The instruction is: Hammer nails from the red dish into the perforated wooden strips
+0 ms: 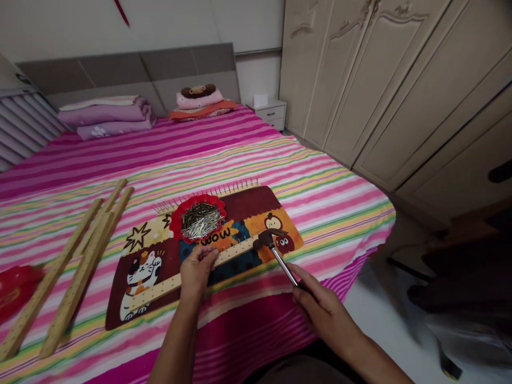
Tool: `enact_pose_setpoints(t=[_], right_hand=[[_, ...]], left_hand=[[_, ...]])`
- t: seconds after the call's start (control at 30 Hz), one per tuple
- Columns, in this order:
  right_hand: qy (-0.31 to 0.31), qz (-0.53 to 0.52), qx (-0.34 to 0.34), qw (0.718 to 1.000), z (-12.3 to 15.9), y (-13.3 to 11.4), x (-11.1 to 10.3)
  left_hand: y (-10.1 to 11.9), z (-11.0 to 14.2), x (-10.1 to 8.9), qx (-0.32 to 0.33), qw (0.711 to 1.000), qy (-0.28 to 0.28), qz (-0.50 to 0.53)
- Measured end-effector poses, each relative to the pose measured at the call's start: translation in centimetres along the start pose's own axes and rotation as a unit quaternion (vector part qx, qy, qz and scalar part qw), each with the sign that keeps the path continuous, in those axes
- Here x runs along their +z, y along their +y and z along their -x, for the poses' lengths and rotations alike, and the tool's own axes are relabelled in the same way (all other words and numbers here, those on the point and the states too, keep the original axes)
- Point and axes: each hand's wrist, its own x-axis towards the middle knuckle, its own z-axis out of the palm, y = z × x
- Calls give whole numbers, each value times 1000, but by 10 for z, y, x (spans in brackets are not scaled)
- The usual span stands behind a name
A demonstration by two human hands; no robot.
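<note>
My right hand [320, 301] is wrapped round the handle of a claw hammer [282, 261], whose dark head rests at the right end of a wooden strip [170, 285]. Small holes dot the strip, and several thin nails stand in its right half. Over the strip's middle, my left hand [200, 266] has thumb and fingers pinched together; whatever lies between them is too small to make out. Just beyond that hand, a red scalloped dish [175, 226] holds a heap of dark and silvery nails [204, 218]. Strip and dish lie on a printed mat [236, 274] with a cat picture.
Behind the dish runs another strip [250, 185] with a row of upright nails. Several drilled wooden bars [80, 288] lie at left near a second red dish [16, 288]. Folded bedding [108, 112] sits by the headboard. The bed's edge drops off at right, towards a wardrobe [360, 80].
</note>
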Motion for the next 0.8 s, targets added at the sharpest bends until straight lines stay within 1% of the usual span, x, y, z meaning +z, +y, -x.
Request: enact_pose_setpoints(t=[0.13,0.27,0.37,0.5,0.6,0.7,0.8], right_hand=[[-1,6,-1,1000,0,-1,0],[-10,10,8,1000,1,3,0],[-15,22,-3,1000,2,4,1],[-27,40,-15,999,2,-2,4],[-42,51,-49,997,-3,-11,10],[-84,53,-87,991,-13,-24,20],[-113,86,-137,980,-26,-37,31]], left_hand=[[-2,-1,-1,7,1000,1,-16],[-1,1,-1,16,999,7,-43],[-2,4,-2,37,994,5,-102],[-4,8,-4,72,978,3,-197],[-3,10,-4,82,971,11,-224],[-1,11,-3,92,969,15,-230],[0,12,-2,104,963,14,-248]])
